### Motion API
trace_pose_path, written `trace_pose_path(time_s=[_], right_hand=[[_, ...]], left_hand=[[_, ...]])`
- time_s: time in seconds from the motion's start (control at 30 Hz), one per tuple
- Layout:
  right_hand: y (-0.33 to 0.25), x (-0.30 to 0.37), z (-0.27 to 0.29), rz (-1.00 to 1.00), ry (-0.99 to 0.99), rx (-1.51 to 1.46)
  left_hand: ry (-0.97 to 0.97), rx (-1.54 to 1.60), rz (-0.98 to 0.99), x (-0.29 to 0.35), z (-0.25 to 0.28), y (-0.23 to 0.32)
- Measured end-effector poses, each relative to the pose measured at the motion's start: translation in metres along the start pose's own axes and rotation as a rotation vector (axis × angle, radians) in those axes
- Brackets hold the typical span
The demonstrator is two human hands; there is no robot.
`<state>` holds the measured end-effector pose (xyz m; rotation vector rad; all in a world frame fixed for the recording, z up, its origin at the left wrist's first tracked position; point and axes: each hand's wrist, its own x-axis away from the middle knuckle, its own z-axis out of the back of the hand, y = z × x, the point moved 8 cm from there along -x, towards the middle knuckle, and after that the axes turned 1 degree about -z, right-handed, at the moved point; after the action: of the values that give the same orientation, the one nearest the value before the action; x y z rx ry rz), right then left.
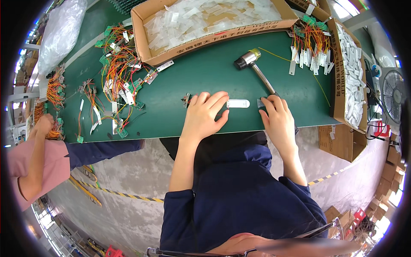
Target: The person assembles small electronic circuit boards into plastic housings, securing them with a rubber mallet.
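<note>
A narrow white plastic case [238, 103] with a rounded end lies on the green bench mat. My left hand [206, 115] is closed over its left end, fingers bent together and thumb lower down. Beyond the knuckles a small circuit board [186, 100] with wires sticks out; whether it joins the case is hidden under the hand. To the right, my right hand [278, 115] pinches a small clear plastic piece [259, 103] between thumb and forefinger, just off the mat's middle. Right behind it lies a hammer [259, 73] with a black and yellowish head, its handle end reaching that hand.
A cardboard box [141, 32] of clear plastic pieces stands at the back. Another box [339, 92] of white parts is at the right. Wired circuit boards lie in heaps [117, 81] at left and a bundle [310, 43] at back right. At far left, a co-worker's hand [44, 125] handles wires.
</note>
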<state>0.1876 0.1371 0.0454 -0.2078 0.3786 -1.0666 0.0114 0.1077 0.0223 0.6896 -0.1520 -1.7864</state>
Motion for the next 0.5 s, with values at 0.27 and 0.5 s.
trace_pose_path(time_s=[0.27,0.5], right_hand=[[-0.002,-0.009,0.0,0.051,0.003,-0.173],[-0.036,-0.031,-0.017,0.264,-0.005,-0.297]], left_hand=[[-0.005,0.009,0.001,-0.002,0.001,0.0],[-0.001,0.056,0.014,-0.004,0.004,0.0]])
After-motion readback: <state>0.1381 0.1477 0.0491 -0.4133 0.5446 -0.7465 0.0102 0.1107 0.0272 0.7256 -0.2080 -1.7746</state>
